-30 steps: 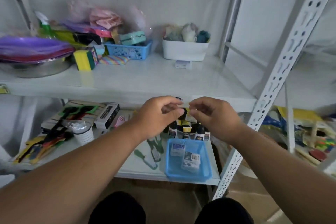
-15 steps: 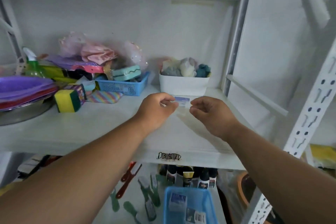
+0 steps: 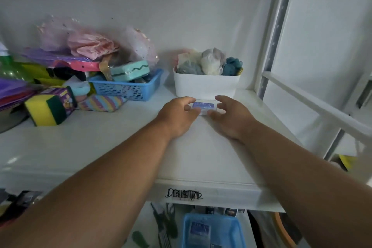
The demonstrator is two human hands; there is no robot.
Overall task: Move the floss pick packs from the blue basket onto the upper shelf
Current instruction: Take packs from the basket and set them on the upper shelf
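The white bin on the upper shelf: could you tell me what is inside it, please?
The white bin holds bunched, soft-looking bundles in grey, white and teal above its rim. Anything deeper is hidden by its walls.

Left hand bare; right hand bare; forearms unsleeved

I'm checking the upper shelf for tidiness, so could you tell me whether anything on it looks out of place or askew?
Nothing looks spilled or damaged. The floss pick pack sits between the left hand and right hand, just before the white bin. Only the clutter left of it looks untidy: a sponge lies tilted.
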